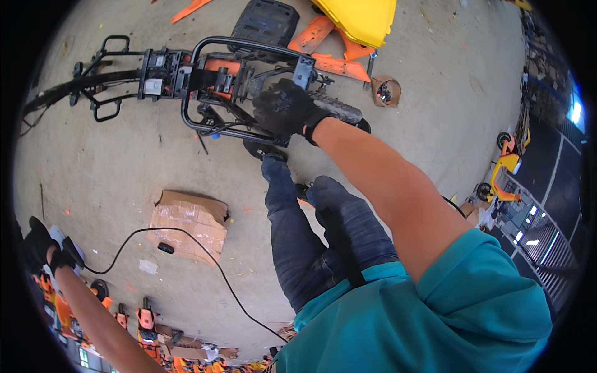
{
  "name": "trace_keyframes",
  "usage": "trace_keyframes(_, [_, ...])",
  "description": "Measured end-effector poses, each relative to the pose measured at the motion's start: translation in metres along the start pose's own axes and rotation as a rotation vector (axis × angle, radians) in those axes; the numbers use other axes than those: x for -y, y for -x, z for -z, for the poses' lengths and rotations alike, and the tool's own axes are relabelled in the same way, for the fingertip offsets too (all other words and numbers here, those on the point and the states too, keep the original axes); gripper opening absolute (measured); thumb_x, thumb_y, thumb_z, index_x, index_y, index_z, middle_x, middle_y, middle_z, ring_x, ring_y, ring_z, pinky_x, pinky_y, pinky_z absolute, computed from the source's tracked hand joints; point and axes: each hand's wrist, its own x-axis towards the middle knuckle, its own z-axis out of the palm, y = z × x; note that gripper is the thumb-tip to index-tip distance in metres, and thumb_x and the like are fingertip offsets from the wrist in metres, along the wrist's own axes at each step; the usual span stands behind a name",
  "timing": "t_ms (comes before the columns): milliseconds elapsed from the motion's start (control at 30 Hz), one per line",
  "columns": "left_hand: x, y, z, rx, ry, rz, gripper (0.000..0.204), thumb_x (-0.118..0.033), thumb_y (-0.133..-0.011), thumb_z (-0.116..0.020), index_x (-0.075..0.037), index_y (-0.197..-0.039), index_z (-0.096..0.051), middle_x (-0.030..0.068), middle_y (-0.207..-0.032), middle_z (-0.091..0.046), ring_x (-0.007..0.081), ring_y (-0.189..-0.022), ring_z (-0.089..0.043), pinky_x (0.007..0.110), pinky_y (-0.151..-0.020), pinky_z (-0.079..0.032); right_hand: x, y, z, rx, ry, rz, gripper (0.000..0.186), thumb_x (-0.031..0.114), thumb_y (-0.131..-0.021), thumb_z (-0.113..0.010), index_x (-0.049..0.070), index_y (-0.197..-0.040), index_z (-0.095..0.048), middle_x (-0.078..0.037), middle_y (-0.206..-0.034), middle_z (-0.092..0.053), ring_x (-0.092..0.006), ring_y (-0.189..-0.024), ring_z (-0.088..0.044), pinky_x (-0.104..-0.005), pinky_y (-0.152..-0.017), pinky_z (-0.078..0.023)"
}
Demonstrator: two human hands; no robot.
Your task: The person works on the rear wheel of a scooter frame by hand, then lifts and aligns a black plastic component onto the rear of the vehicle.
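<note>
My right hand [285, 107], in a black glove, rests over the black scooter frame [236, 40] at top centre, near its wheel [339, 109]; its fingers are curled, and what they grip is hidden. Out at the far left, my gloved left hand [38, 245] is closed around a dark corded tool [71, 252], whose shape is hard to make out. The tool's black cord [163, 229] loops across the concrete floor. Orange parts and small metal fittings show inside the frame, which lies horizontally beside my feet.
Flattened cardboard [186, 221] lies left of my legs. A black board [261, 22], yellow panel [354, 15], orange pieces [342, 68] and small box of hardware [387, 92] surround the frame's upper side. A yellow scooter [504, 171] stands right; several orange scooters [146, 320] line the lower left.
</note>
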Motion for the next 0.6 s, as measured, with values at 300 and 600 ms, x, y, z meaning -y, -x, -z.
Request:
trace_keyframes(300, [-0.462, 0.237, 0.008, 0.350, 0.797, -0.103, 0.041, -0.010, -0.091, -0.063, 0.000, -0.129, -0.052, 0.0149, -0.130, -0.056, 0.0265, -0.123, -0.052, 0.037, -0.106, -0.038, -0.002, -0.002, -0.002, -0.168, 0.021, -0.002, 0.012, 0.029, -0.071, -0.064, 0.018, -0.077, -0.065, -0.001, -0.088, -0.064, -0.0219, -0.081, -0.062, -0.0398, -0.072, -0.048])
trace_keyframes(600, [-0.650, 0.333, 0.034, 0.283, 0.973, -0.017, 0.057, -0.018, -0.082, -0.071, 0.004, -0.127, -0.043, 0.0249, -0.120, -0.052, 0.0441, -0.112, -0.050, 0.053, -0.098, -0.040, -0.002, 0.001, 0.009, -0.112, 0.024, -0.052, 0.028, 0.027, -0.074, -0.063, 0.011, -0.096, -0.066, -0.005, -0.085, -0.064, -0.0274, -0.081, -0.063, -0.0416, -0.079, -0.046])
